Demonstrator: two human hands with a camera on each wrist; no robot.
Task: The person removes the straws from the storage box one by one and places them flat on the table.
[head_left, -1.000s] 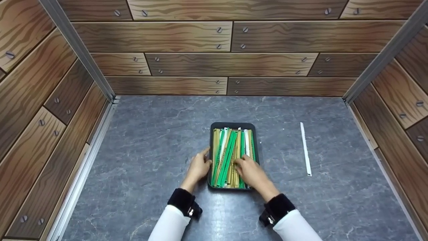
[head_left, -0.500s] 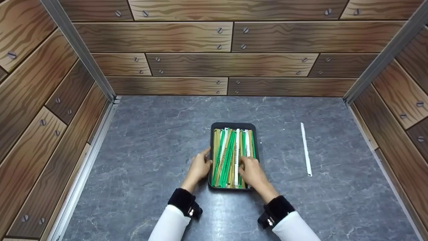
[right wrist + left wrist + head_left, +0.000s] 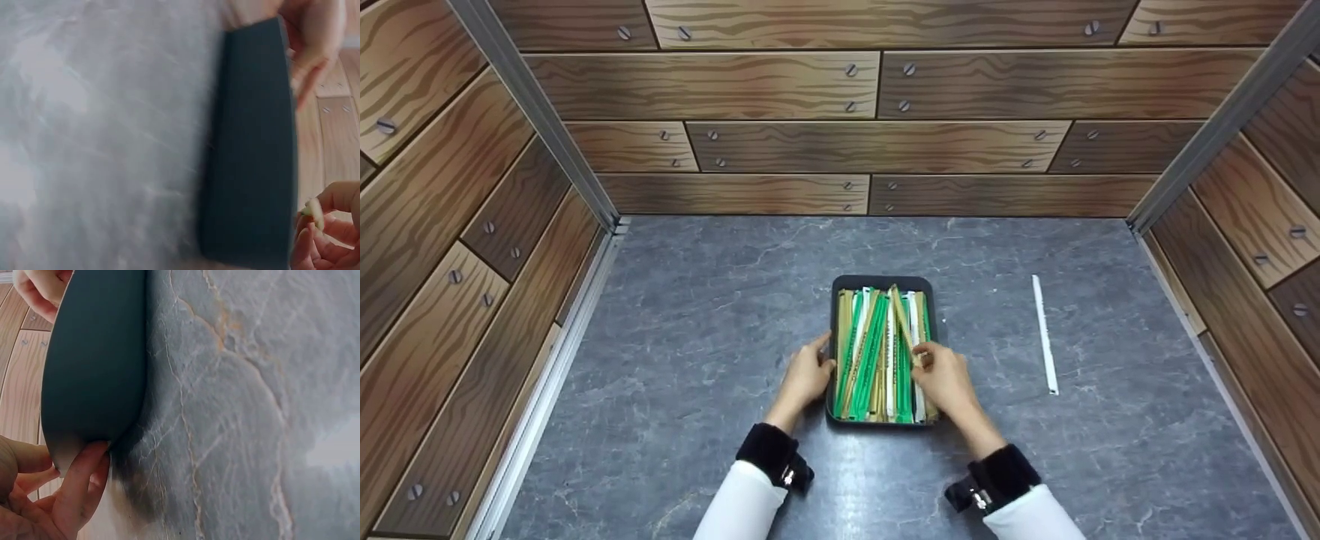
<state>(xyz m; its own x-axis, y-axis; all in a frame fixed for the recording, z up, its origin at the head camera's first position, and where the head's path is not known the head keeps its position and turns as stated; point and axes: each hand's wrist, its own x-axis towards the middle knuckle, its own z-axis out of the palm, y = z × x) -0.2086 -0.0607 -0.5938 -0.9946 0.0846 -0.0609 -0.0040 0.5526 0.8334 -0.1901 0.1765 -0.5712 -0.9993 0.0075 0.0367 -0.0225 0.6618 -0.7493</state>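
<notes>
A black tray [image 3: 919, 283] in the head view holds several long thin green, gold and white sticks [image 3: 870, 360]. My left hand [image 3: 804, 375] grips the tray's left side; in the left wrist view its fingers [image 3: 81, 486] press the outer wall [image 3: 95, 371]. My right hand [image 3: 949, 379], over the tray's right edge, pinches a gold stick [image 3: 901, 315] that leans across the others. The right wrist view shows a pale stick end [image 3: 316, 214] between the fingers of the right hand [image 3: 337, 228], beside the tray wall [image 3: 253, 140].
A lone white stick [image 3: 1044, 337] lies on the grey marbled table [image 3: 697, 315], right of the tray. Wood-patterned panels [image 3: 780, 146] stand at the back and both sides, with metal rails [image 3: 544, 352] along the edges.
My right hand has moved slightly right and now holds a tilted gold stick. A white stick has come into view near the tray's middle. The left hand and tray have stayed put.
</notes>
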